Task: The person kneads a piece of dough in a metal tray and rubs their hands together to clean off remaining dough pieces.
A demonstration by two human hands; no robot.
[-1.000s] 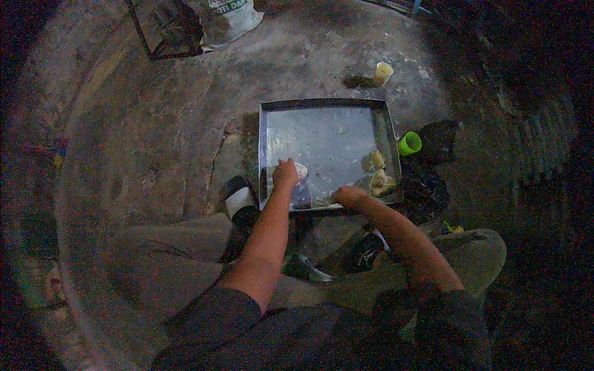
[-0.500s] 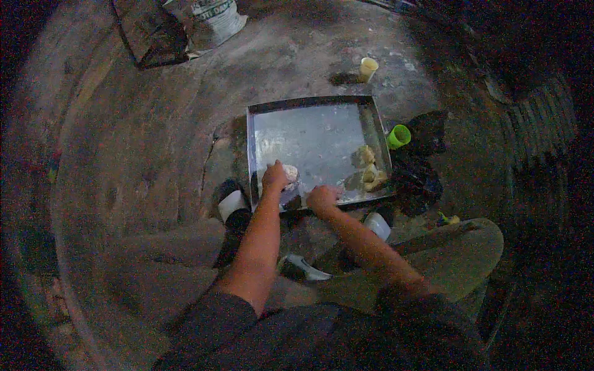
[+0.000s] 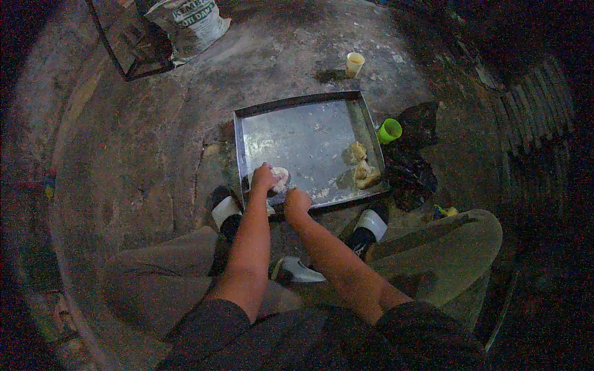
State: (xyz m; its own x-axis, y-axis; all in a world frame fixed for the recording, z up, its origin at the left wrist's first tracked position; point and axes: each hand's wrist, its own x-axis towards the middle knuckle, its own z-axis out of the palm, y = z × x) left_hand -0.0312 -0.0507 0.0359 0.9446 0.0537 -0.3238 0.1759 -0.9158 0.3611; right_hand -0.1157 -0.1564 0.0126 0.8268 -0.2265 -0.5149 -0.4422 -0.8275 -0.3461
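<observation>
Left hand (image 3: 265, 179) is curled over a pale, soft lump of dough (image 3: 281, 179) at the near-left corner of a square, dull grey metal tray (image 3: 297, 102) with a low raised rim; the fingers close loosely on the lump and press it to the floured sheet. Right hand (image 3: 296, 203) is bunched into a fist at about 5 o'clock from the dough, resting on the tray's near edge, and whether it holds anything cannot be told. Both forearms reach forward from the lower edge, nearly parallel. Rough yellowish dough pieces (image 3: 362, 170) lie at 3 o'clock from the lump, by the right rim. A bright green plastic cup (image 3: 390, 130) stands just outside that rim, a cream cup (image 3: 354, 63) at 12 o'clock beyond the tray on the cracked concrete floor (image 3: 154, 154). Since the earlier frame the right hand has drawn back from the left hand toward the near edge.
</observation>
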